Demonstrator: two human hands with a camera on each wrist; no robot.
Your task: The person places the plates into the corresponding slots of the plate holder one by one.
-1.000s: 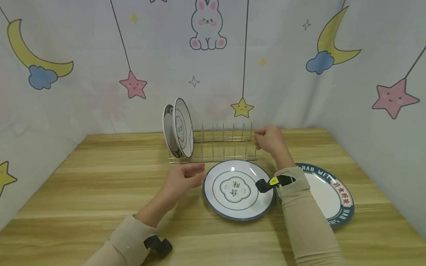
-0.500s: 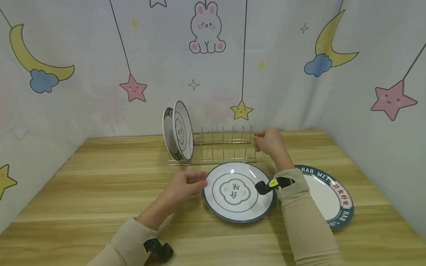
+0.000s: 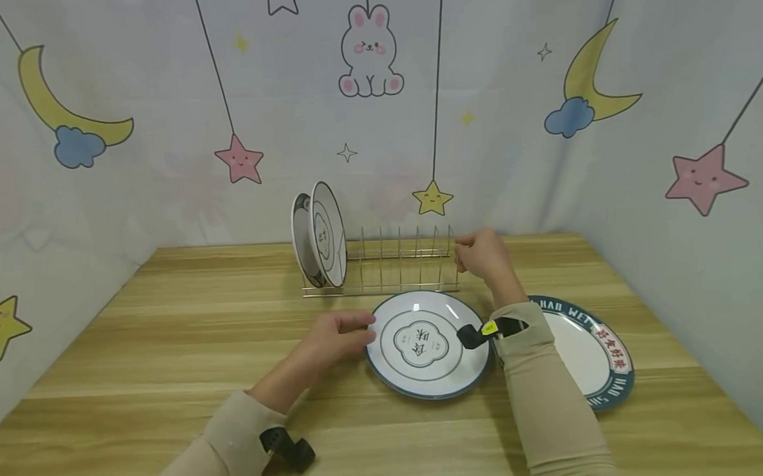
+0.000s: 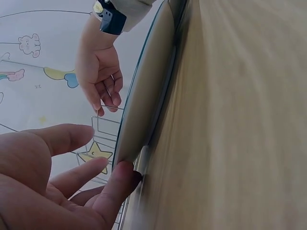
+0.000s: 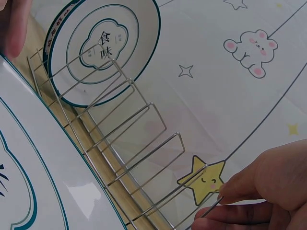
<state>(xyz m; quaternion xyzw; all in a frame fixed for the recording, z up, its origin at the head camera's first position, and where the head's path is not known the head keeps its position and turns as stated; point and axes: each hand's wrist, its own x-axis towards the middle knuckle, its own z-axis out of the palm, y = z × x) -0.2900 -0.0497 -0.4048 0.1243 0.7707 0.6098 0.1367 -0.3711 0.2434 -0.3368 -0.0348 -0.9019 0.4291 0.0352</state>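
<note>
A round white plate with a blue rim (image 3: 422, 378) lies in front of a wire dish rack (image 3: 382, 292). My left hand (image 3: 328, 343) is at this plate's left edge. In the left wrist view, a fingertip (image 4: 125, 170) touches the plate's underside near the rim, while the thumb (image 4: 72, 136) stands apart from it. At the rack's right end my right hand (image 3: 484, 253) pinches the end wire between thumb and fingers, as the right wrist view shows. Two plates stand on edge in the rack's left slots: a nearer one (image 3: 333, 247) and another (image 3: 301, 234) partly hidden behind it.
A larger plate with a dark teal lettered rim (image 3: 618, 384) lies to the right, partly covered by the right sleeve (image 3: 548, 394) and the round plate. Behind the wooden table (image 3: 169, 347) hangs a printed curtain (image 3: 376, 124).
My left hand has moved slightly right, up to the round plate's left rim. The right hand keeps its hold on the rack's end, and the plates stay in place.
</note>
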